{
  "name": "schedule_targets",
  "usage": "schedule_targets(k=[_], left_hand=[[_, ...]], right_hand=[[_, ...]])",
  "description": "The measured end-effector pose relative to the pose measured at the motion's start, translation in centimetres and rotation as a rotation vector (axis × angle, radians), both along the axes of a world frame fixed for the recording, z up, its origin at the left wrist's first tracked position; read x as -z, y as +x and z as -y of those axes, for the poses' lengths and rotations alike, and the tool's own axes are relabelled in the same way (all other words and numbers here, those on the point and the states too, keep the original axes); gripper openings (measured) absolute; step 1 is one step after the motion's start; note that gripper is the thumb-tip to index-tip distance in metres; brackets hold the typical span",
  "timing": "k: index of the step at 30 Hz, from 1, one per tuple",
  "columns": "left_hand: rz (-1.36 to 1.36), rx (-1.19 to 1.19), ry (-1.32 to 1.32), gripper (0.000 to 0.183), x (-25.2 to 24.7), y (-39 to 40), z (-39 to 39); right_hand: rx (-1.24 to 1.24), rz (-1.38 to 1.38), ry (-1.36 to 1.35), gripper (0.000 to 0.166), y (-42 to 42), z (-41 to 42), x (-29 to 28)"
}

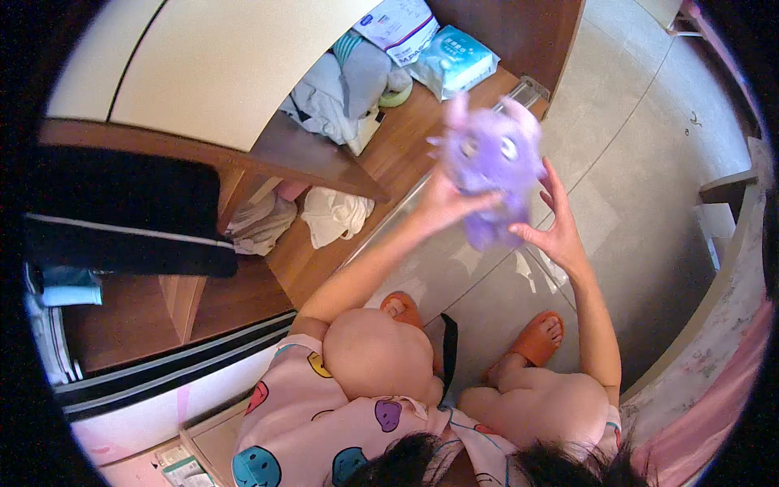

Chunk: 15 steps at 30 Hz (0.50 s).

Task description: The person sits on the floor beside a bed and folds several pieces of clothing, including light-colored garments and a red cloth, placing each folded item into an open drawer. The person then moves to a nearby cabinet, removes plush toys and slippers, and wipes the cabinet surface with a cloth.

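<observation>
A purple plush toy (496,155) with pink horn-like parts and white eyes is held up in front of me, blurred by motion. My left hand (453,198) grips it from the left, its thumb laid across the toy's front and its fingers hidden behind. From the right, my right hand (557,228) steadies the toy, with the thumb against its lower body and the fingers beside its head. Below the toy is the grey tiled floor (608,201). To the left stands an open low wooden cabinet (389,161).
Inside the cabinet are a teal packet of tissues (459,58), a white package (398,27), piled grey clothes (359,79) and a white cloth (338,213). A cream sliding door (213,67) covers part of it. At right hangs pink fabric (712,414). A black strap (450,353) dangles between my knees.
</observation>
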<state>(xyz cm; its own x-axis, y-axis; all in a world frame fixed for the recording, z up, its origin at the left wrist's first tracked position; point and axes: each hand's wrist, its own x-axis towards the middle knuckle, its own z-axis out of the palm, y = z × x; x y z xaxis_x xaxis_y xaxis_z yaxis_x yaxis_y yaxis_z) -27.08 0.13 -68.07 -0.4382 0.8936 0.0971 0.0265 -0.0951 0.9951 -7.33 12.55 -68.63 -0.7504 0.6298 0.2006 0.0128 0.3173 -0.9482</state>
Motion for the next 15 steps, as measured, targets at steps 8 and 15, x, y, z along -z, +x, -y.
schedule_targets(k=[8, 15], left_hand=[[-0.196, 0.314, -0.187, 0.079, 3.2, 5.7, 1.8], [-0.494, -0.433, -0.202, 0.084, 2.2, -6.9, -2.4]], right_hand=[[-0.002, 0.269, -0.122, 0.079, 5.5, 2.3, 5.6], [0.310, 0.422, 0.029, 0.060, 11.4, -3.3, 9.9]])
